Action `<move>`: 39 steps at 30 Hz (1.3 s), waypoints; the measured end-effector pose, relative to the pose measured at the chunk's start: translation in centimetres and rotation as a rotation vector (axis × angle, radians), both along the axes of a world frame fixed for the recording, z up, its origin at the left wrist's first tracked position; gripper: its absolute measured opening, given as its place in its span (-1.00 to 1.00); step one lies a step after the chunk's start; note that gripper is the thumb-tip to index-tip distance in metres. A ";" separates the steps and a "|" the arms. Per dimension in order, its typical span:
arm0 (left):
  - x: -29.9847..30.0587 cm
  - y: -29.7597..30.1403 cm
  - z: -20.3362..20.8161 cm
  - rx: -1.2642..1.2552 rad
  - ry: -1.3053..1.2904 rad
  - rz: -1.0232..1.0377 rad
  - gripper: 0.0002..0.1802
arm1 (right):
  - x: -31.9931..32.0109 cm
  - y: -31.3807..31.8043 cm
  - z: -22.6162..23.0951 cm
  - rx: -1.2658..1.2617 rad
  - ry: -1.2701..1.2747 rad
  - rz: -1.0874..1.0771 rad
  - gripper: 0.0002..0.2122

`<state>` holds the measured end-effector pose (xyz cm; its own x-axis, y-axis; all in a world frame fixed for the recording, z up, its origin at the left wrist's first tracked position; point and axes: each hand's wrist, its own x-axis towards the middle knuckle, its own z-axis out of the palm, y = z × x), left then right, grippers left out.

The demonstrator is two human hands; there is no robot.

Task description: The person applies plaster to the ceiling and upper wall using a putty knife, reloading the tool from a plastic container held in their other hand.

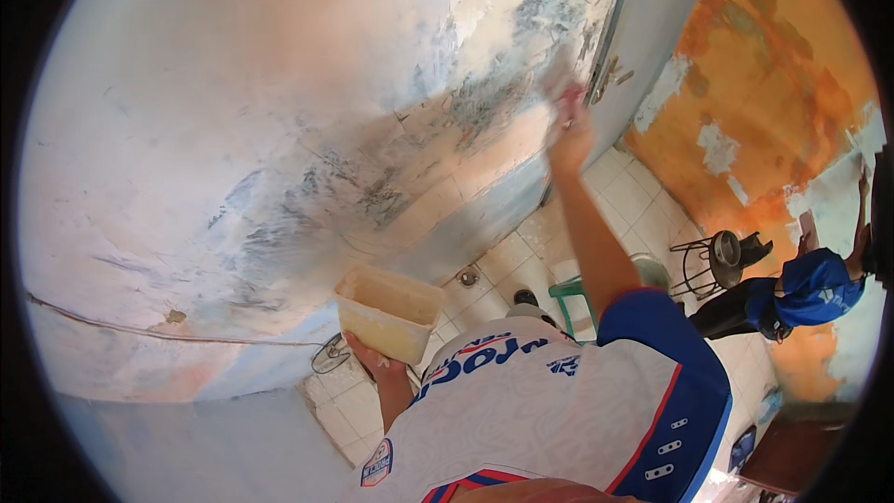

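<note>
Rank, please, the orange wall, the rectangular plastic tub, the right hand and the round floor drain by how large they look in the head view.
1. Orange wall
2. Rectangular plastic tub
3. Right hand, somewhat blurred
4. Round floor drain

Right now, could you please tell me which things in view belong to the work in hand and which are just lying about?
In use:
cream rectangular plastic tub, in the left hand
blurred reddish hand tool, in the right hand
patchy white-and-grey wall before them

Apparently just lying about:
green plastic frame, partly hidden
dark metal wire-legged stand
</note>
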<state>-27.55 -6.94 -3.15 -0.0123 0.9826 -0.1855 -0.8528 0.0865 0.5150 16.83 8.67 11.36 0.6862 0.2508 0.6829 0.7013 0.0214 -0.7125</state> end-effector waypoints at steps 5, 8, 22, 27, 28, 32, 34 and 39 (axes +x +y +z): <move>1.1 0.1 -0.2 -0.002 -0.027 -0.014 -0.14 | 14.3 7.2 1.5 -0.129 -0.080 -0.282 -0.76; 1.9 0.4 -1.0 -0.017 -0.061 -0.008 -0.14 | 10.7 10.3 -1.7 -0.215 -0.098 0.009 -0.80; 12.2 2.1 2.7 0.004 0.071 0.073 -0.15 | 11.4 2.5 -1.8 -0.069 0.093 0.163 -0.83; 18.4 2.4 6.6 0.103 0.528 0.080 -0.17 | 24.3 8.8 -0.6 -0.048 -0.053 -0.090 -0.85; 18.9 2.7 6.4 0.102 0.496 0.077 -0.17 | 24.0 10.0 -0.8 -0.070 -0.044 -0.071 -0.85; 20.3 4.1 4.2 0.050 0.139 0.082 -0.18 | 11.3 8.9 -7.2 -0.084 -0.370 0.063 -0.87; 22.0 4.0 4.7 0.084 0.180 0.085 -0.19 | 5.7 4.9 -10.1 -0.085 -0.371 0.410 -0.86; 22.4 2.8 2.4 0.032 0.182 0.100 -0.21 | 4.5 -0.2 -10.6 -0.155 -0.391 0.714 -0.81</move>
<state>-5.18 -4.10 -0.77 -0.1408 0.9801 -0.1396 -0.7491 -0.0133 0.6623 21.38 8.50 0.78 0.0461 0.6471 0.7610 0.7542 0.4770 -0.4513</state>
